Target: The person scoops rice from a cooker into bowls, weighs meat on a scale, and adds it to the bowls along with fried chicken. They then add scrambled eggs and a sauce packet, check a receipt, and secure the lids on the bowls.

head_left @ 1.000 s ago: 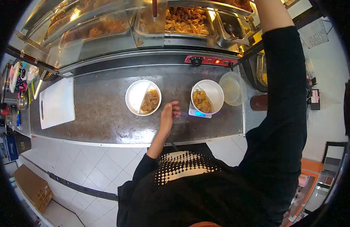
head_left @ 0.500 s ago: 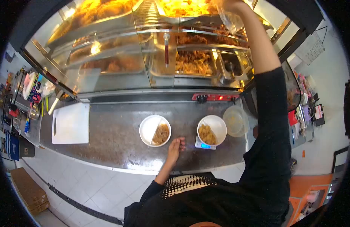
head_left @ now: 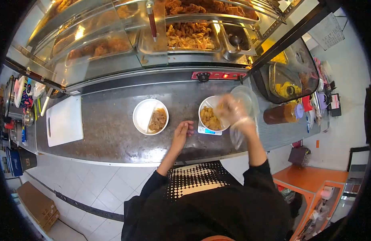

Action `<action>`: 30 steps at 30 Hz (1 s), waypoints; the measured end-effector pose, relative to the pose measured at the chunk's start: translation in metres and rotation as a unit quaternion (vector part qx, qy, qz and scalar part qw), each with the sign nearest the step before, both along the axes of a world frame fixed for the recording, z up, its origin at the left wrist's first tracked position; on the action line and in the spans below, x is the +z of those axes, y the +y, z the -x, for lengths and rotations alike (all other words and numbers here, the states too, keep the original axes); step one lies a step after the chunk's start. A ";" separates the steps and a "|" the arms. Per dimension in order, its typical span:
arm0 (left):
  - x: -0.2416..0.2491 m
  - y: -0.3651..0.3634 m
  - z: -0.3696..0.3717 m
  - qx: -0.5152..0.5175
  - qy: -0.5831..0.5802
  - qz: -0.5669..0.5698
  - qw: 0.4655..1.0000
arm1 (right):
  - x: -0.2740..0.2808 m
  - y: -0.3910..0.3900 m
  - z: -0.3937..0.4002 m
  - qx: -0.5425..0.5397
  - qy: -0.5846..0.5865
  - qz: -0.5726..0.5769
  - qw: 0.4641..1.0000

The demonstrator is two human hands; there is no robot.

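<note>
Two round white divided bowls stand on the dark counter. The left bowl [head_left: 144, 115] has brown meat [head_left: 157, 119] in one half. The other bowl [head_left: 205, 103], with yellowish chunks [head_left: 210, 119], sits on a small scale [head_left: 209, 131] with a lit blue display. My left hand [head_left: 182, 133] rests on the counter between the bowls, fingers apart and holding nothing. Over the right side of the scale bowl is my right hand [head_left: 234, 111], in a clear plastic glove and blurred by motion; its fingertips and anything in them cannot be made out.
A clear round container [head_left: 249, 100] is right of the scale bowl. A white cutting board [head_left: 65, 120] lies at the left. The glass cabinet [head_left: 125, 76] holds trays of fried food [head_left: 189, 35]. A lidded jug [head_left: 279, 113] of brown liquid stands at the right.
My right hand has come down from the upper cabinet to the scale bowl. The view has tilted and shifted, so the counter and bowls appear higher. My left hand stays between the bowls.
</note>
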State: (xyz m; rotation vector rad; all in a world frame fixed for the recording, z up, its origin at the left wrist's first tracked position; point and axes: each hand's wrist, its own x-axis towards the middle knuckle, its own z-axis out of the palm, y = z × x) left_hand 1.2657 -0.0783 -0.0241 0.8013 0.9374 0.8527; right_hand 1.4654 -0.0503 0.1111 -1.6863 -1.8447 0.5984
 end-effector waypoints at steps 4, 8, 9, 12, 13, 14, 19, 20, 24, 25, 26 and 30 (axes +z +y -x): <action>0.004 0.005 -0.006 0.008 0.014 -0.007 1.000 | -0.053 -0.043 0.001 -0.066 -0.149 0.024 0.986; 0.031 0.041 -0.006 0.027 0.081 -0.189 0.978 | -0.068 -0.054 -0.003 -0.091 -0.228 -0.068 0.967; 0.057 0.059 -0.005 0.069 0.210 -0.285 0.932 | -0.054 -0.051 0.000 -0.095 -0.251 -0.034 0.963; 0.141 0.119 0.004 0.254 0.266 -0.490 0.790 | -0.036 -0.052 -0.006 -0.138 -0.165 -0.099 0.971; 0.162 0.140 0.008 0.299 0.332 -0.555 0.701 | -0.033 -0.054 -0.012 -0.157 -0.111 -0.150 0.970; 0.177 0.159 0.010 0.313 0.351 -0.585 0.661 | -0.033 -0.059 -0.018 -0.196 -0.067 -0.146 0.967; 0.193 0.202 0.008 0.373 0.314 -0.583 0.650 | -0.027 -0.104 -0.054 -0.321 -0.036 -0.164 0.932; 0.196 0.201 0.005 0.369 0.327 -0.582 0.646 | -0.030 -0.115 -0.059 -0.354 -0.015 -0.147 0.924; 0.200 0.196 -0.019 0.330 0.309 -0.585 0.674 | -0.072 -0.155 -0.084 -0.402 0.107 -0.165 0.894; 0.204 0.194 -0.031 0.322 0.315 -0.609 0.653 | -0.077 -0.157 -0.087 -0.398 0.128 -0.181 0.890; 0.209 0.189 -0.045 0.313 0.321 -0.631 0.632 | -0.078 -0.157 -0.087 -0.393 0.149 -0.197 0.886; 0.214 0.188 -0.109 0.231 0.292 -0.678 0.633 | -0.068 -0.146 -0.081 -0.409 0.151 -0.190 0.880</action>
